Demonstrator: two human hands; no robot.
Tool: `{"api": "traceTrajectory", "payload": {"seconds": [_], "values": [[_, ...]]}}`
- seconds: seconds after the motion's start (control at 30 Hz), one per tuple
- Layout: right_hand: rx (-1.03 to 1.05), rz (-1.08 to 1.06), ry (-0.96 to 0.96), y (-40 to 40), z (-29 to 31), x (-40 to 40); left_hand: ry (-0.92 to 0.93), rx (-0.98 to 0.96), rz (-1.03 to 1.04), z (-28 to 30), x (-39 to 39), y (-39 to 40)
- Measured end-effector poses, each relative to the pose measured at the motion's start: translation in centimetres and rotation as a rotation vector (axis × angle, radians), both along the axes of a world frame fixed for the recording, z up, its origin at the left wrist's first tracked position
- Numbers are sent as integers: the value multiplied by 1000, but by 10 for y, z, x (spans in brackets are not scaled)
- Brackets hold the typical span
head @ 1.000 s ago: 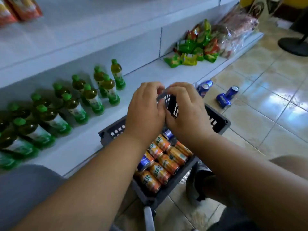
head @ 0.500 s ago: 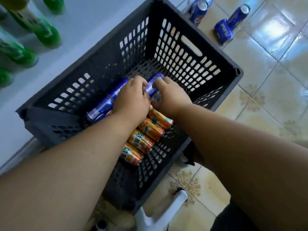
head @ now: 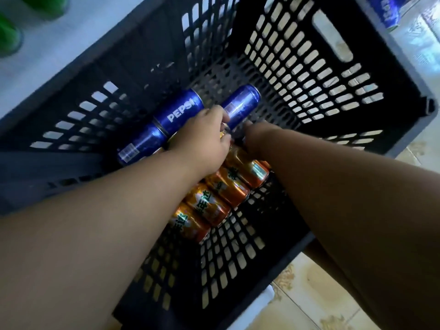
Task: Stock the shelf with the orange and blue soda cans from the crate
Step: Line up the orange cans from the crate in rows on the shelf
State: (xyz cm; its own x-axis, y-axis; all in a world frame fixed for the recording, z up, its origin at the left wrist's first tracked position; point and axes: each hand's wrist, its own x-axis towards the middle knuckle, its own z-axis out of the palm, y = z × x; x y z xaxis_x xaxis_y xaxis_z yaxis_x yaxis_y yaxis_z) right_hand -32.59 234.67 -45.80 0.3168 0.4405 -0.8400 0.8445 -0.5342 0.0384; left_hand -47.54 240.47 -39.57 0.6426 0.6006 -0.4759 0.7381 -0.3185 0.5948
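Black plastic crate (head: 309,75): perforated walls and floor, cans lying on their sides inside.
Blue cans: Pepsi can (head: 178,110) and second blue can (head: 140,145) end to end by the left wall; third blue can (head: 241,103) beside them.
Orange cans (head: 214,198): row of four, touching, near centre.
Left hand (head: 202,141): fingers curled at the third blue can's near end.
Right hand (head: 258,136): close beside the left; grip cannot be told.
Shelf (head: 59,55): white, left of crate.
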Motion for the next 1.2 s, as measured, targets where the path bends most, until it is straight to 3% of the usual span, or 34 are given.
{"api": "traceTrajectory", "payload": {"seconds": [0.2, 0.43, 0.53, 0.63, 0.7, 0.77, 0.93, 1.03, 1.13, 1.2], "values": [[71, 119, -24, 7, 16, 12, 13, -48, 45, 7, -3, -1], [190, -120, 105, 17, 131, 16, -18, -65, 162, 69, -9, -2], [370, -440, 278, 14, 188, 6, 96, -26, 257, 120, -19, 7], [547, -960, 718, 5, 240, -21, 87, -101, 416, 179, -36, 8], [633, -1143, 969, 1, 271, -44, -46, -208, 490, 210, -51, 11], [694, -1185, 1147, -5, 294, -68, -218, -321, 611, 234, -67, 7], [900, -1195, 1349, -25, 327, -137, -702, -488, 841, 285, -97, -28], [1034, -1135, 1242, -30, 346, -166, -929, -405, 904, 298, -111, -39], [1168, -894, 1014, -29, 369, -181, -1066, -278, 972, 314, -126, -38], [1244, -763, 962, -24, 383, -190, -1132, -227, 988, 324, -135, -34]]}}
